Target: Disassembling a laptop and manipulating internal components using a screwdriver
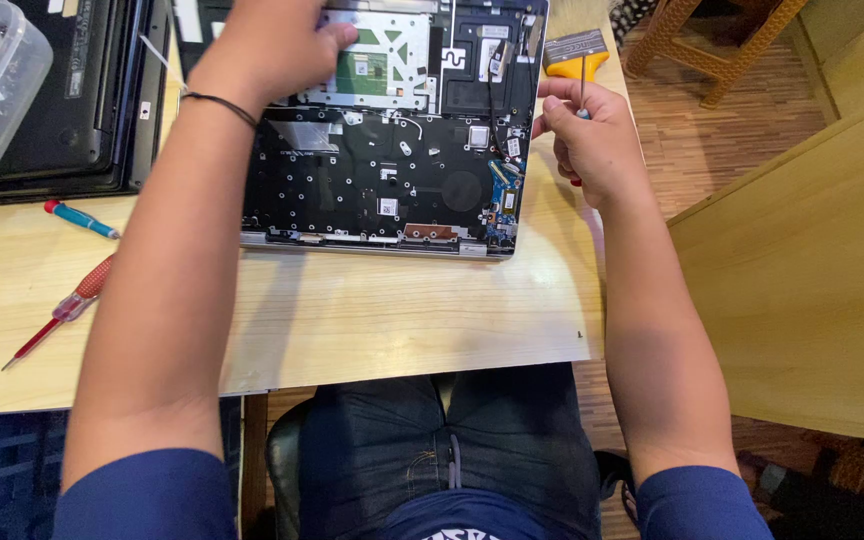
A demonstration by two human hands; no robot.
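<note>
The opened laptop [392, 140] lies bottom-up at the far side of the wooden table [352, 320], its dark inner frame, small boards and a black cable all exposed. The left hand [277, 45] rests flat-ish on the silver plate near the green board, fingers curled down onto it; it doesn't seem to grip anything. The right hand [592, 135] is closed around a thin screwdriver [582, 95], shaft pointing up, right at the laptop's right edge.

Biggest risk I see: that tip slipping and gouging the little blue-connector board or snagging the loose cable just beside the hand. Pressing too hard on the plate could flex what's under it too.

Around it: a yellow-handled tool [574, 52] just past the right hand, a blue-handled screwdriver [82, 220] and a red one [57, 315] off to the left, a clear plastic tub [2, 85] and another dark laptop [92, 100] crowding the left corner. Nothing really blocks the work area.
</note>
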